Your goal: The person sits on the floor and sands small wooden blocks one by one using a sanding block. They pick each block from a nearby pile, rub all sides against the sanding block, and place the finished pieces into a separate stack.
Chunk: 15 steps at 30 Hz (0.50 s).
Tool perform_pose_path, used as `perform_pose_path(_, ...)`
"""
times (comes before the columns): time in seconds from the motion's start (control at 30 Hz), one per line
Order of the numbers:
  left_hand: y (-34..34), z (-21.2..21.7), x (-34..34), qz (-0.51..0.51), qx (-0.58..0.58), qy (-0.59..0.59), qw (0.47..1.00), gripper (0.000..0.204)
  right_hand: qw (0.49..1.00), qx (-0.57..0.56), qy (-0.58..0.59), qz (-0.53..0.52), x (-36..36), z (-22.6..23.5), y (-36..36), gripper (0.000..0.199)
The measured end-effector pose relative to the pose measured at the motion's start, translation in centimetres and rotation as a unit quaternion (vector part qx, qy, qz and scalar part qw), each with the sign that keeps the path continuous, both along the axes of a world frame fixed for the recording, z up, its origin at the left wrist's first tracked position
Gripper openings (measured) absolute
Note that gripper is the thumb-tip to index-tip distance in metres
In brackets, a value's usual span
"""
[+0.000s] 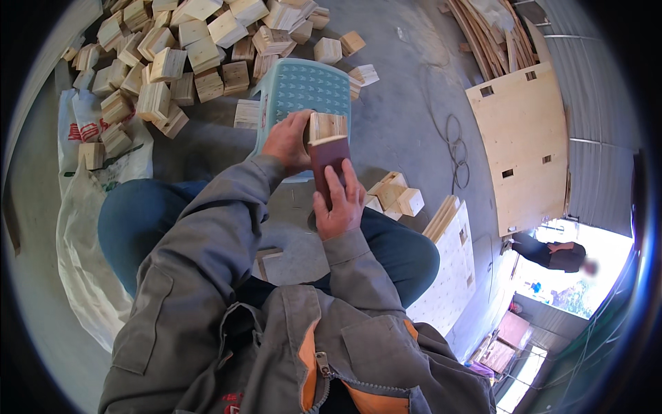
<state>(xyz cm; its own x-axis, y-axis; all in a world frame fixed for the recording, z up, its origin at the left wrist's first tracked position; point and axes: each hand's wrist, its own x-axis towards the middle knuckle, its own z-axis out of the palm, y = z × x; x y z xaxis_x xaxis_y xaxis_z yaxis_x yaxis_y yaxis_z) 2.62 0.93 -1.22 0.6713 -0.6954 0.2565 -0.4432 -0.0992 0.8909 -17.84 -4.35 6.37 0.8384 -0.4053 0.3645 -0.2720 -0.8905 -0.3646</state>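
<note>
Over a light blue plastic stool point(303, 86), my left hand point(288, 145) is closed around the left side of a plywood block point(327, 127). My right hand point(343, 203) grips a flat, reddish-brown rectangular block point(329, 157), which looks like a sanding block. Its far end meets the near edge of the plywood block. The fingers of my right hand lie along its top and right side, the thumb on its left. Part of the left hand's grip is hidden behind the plywood block.
A large pile of plywood blocks point(203, 55) lies beyond the stool on the left, partly on a white sack point(103, 179). More blocks point(394, 194) sit by my right knee. Plywood sheets point(517, 138), a cable point(455, 148) and a standing person point(558, 255) are to the right.
</note>
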Motion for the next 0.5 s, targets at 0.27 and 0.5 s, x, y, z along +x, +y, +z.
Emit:
perform_pose_path(0.27, 0.5, 1.3, 0.0, -0.015, 0.038, 0.014, 0.999, 0.102, 0.991, 0.009, 0.075, -0.106, 11.3, 0.5, -10.6, 0.061)
perform_pose_path(0.5, 0.4, 1.0, -0.1, -0.011, 0.033, -0.003, 0.999, 0.103, 0.989, 0.014, 0.072, -0.126, 10.4, -0.9, -11.6, 0.063)
